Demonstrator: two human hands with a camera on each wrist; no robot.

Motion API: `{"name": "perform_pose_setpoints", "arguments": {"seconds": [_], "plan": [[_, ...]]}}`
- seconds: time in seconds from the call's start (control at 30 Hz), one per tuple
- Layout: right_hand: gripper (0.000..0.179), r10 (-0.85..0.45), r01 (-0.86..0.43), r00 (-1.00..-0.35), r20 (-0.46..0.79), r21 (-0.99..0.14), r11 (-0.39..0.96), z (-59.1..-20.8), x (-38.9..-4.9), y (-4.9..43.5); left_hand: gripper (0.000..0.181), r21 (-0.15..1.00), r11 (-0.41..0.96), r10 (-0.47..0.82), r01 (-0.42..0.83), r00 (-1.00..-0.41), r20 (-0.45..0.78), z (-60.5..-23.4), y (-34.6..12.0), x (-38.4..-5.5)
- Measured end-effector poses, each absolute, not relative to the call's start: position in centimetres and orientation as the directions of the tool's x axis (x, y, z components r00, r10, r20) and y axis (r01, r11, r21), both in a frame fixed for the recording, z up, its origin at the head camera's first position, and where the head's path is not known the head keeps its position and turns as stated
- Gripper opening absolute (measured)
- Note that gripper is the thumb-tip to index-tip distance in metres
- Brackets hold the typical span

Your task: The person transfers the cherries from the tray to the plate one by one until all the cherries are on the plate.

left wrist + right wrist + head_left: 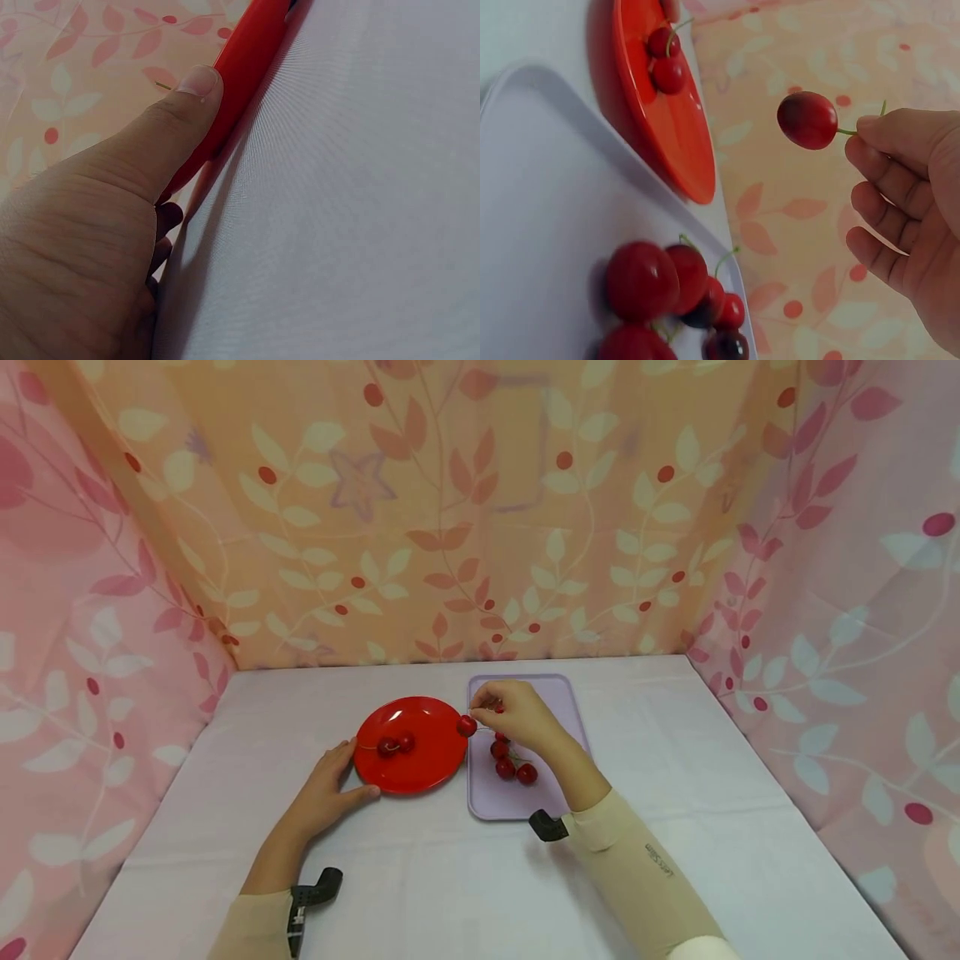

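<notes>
My right hand pinches the green stem of a dark red cherry between thumb and forefinger. The cherry hangs over the gap where the red plate and the lilac tray meet. On the plate, two cherries lie together with a stem. Several more cherries are clustered on the tray, below my right hand in the head view. My left hand rests at the plate's near-left rim, fingers along the side and thumb stretched along the front edge; the thumb touches the red rim in the left wrist view.
A white cloth covers the table under the plate and tray. Patterned curtains with leaves and berries hang behind and on both sides. Each forearm wears a black wrist mount.
</notes>
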State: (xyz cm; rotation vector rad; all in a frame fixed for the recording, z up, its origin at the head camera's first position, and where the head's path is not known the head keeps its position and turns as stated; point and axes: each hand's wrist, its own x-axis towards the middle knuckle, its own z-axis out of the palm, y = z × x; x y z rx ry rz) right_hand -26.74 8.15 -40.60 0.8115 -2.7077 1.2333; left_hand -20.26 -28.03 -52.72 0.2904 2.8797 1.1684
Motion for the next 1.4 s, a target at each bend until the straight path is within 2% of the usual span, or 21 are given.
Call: {"name": "perform_pose_setpoints", "arguments": {"seconds": [0.27, 0.77, 1.4], "plan": [[0.003, -0.521, -0.545, -0.812, 0.262, -0.659, 0.518, -40.7, -26.9, 4.7, 0.107, 0.696, 0.701, 0.175, 0.155, -0.984, 0.042, -52.7, -27.9, -20.3], [0.005, -0.578, -0.542, -0.794, 0.188, -0.649, 0.534, -43.3, -27.1, -0.2, 0.106, 0.692, 0.701, 0.186, 0.172, -0.981, 0.055, -52.7, -28.0, -20.2], [0.005, -0.512, -0.457, -0.844, 0.157, -0.709, 0.537, -46.8, -26.8, -2.3, 0.105, 0.688, 0.708, 0.171, 0.159, -0.984, 0.051, -52.8, -28.0, -20.1]]}}
